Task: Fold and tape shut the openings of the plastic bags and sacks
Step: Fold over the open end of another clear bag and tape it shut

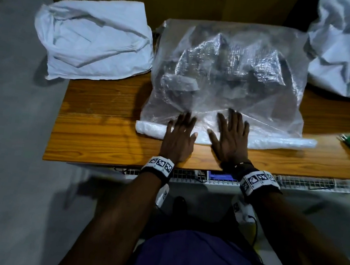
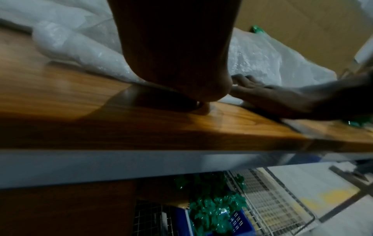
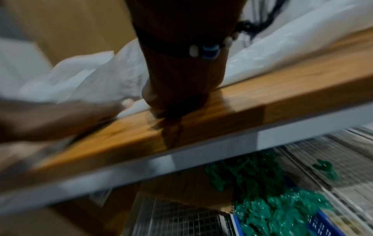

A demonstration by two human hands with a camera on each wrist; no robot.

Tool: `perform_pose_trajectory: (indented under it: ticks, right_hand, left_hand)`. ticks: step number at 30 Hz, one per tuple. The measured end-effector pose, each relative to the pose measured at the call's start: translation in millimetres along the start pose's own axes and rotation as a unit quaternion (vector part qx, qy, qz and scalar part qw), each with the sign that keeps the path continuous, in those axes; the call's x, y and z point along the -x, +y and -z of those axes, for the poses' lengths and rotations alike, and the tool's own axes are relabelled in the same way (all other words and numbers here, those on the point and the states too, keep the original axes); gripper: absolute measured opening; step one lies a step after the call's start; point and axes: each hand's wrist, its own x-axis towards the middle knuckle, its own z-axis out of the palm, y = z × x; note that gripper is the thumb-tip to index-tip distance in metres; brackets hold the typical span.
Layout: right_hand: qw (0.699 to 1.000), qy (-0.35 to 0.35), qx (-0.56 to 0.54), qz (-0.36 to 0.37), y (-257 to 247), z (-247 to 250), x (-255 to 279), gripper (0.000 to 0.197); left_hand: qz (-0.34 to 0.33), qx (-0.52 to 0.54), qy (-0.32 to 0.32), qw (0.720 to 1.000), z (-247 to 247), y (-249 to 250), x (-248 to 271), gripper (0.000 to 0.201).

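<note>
- Now the left hand [image 1: 179, 136] and right hand [image 1: 231, 136] press flat, fingers spread, on the rolled edge [image 1: 277, 142] of the clear plastic bag [image 1: 231, 73].
- Wooden table [image 1: 104, 133] lies under it.

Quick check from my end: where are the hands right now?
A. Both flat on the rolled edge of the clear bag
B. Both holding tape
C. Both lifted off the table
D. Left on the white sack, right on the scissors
A: the left hand and right hand lie side by side, fingers straight, on the clear bag's rolled edge.
</note>
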Motion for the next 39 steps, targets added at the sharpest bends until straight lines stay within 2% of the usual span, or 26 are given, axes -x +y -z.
perform_pose_trajectory:
  ticks: [6,10,13,16,18,23,26,32,39]
  right_hand:
    - [1.0,0.006,0.01,0.016,89.2,30.1,15.2,0.063]
    - [1.0,-0.011,-0.004,0.01,94.7,26.9,9.0,0.062]
    - [1.0,-0.027,-0.006,0.012,97.8,25.0,7.1,0.063]
    - [0.999,-0.037,-0.008,0.019,101.6,21.5,4.1,0.065]
    - [0.998,-0.045,-0.003,0.04,105.2,21.3,0.8,0.066]
    - [0.994,-0.016,0.039,0.099,166.9,41.3,5.5,0.061]
    - [0.99,-0.043,0.007,0.138,200.8,52.4,10.2,0.061]
    - [0.986,-0.081,-0.021,0.143,207.3,50.6,3.0,0.06]
    - [0.985,-0.038,-0.018,0.167,185.0,42.0,13.6,0.062]
  left_hand:
    - [-0.008,-0.004,-0.005,1.0,-2.2,-3.3,0.0,0.061]
    - [0.008,-0.015,0.0,1.0,4.5,7.5,0.8,0.058]
    - [0.004,0.053,0.035,0.998,11.1,48.1,-6.6,0.053]
    - [-0.05,0.07,-0.008,0.996,-5.1,114.1,-20.6,0.056]
    - [-0.036,0.038,-0.048,0.997,-18.2,139.0,-26.1,0.062]
    - [-0.023,0.034,-0.089,0.995,-30.1,133.4,-29.4,0.064]
    - [-0.023,0.023,-0.081,0.996,-30.6,136.0,-28.6,0.066]
    - [0.003,0.009,-0.117,0.993,-27.0,139.9,-31.9,0.065]
    - [0.003,-0.024,-0.105,0.994,-30.2,142.4,-32.0,0.068]
